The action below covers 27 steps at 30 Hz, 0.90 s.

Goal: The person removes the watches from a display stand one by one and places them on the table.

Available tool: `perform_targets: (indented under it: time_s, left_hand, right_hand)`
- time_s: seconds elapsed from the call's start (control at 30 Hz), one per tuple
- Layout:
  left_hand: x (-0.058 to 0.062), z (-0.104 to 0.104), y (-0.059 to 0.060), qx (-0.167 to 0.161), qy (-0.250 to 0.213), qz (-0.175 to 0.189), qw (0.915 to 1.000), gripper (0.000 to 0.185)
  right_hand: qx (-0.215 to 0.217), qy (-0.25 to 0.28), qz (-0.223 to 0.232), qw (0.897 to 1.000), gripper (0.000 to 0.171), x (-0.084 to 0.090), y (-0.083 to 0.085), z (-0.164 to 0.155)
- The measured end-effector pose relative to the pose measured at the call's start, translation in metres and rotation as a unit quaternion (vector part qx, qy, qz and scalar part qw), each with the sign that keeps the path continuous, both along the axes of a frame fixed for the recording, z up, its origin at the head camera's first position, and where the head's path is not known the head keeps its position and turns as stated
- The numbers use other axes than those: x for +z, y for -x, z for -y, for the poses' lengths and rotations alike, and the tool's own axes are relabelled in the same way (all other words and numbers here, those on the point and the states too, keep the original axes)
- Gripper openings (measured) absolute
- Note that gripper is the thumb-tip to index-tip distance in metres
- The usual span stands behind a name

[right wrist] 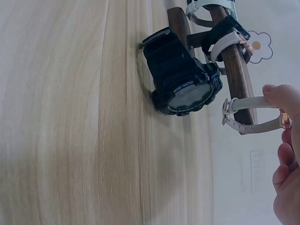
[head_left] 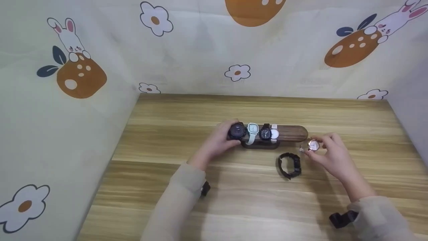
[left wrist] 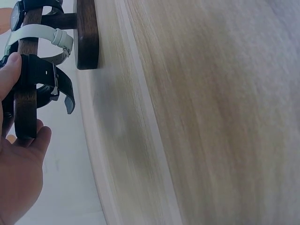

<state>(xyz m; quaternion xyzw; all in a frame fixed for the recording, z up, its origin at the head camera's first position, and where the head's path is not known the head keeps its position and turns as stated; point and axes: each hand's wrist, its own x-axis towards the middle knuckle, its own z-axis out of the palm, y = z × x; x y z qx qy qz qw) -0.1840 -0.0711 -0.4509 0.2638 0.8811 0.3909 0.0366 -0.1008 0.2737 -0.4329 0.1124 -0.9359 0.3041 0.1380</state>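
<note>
A dark wooden watch stand point(head_left: 294, 133) stands mid-table. On its bar hang a big black watch point(head_left: 236, 131), a mint-white watch point(head_left: 252, 130), a smaller black watch point(head_left: 265, 133) and a white one point(head_left: 274, 134). My left hand point(head_left: 219, 140) grips the big black watch at the bar's left end; in the left wrist view the thumb point(left wrist: 9, 70) lies on its black strap point(left wrist: 42, 77). My right hand point(head_left: 329, 150) pinches a rose-faced watch point(head_left: 313, 145) with a beige strap point(right wrist: 248, 115), held by the bar's right end point(right wrist: 234, 65). A black sport watch point(head_left: 289, 165) lies on the table in front of the stand.
The wooden table point(head_left: 234, 201) is walled on the left, back and right by cloth printed with rabbits and flowers point(head_left: 77, 67). The stand's foot point(left wrist: 87, 33) rests on the table. Bare wood stretches in front of the stand and behind it.
</note>
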Motion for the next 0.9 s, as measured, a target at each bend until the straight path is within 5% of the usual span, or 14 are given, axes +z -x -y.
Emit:
perform_targets:
  time_s: [0.4,0.9]
  left_hand:
    - [0.0,0.0,0.0,0.004,-0.002,0.01,0.9999,0.069]
    - [0.0,-0.001,-0.001,0.011,0.005,0.017,0.9998,0.071]
  right_hand:
    - [-0.003,0.0,0.007,1.0,0.043,0.0,0.0,0.005]
    - [0.047,0.007,0.02,0.999,0.041,-0.003,0.003,0.021]
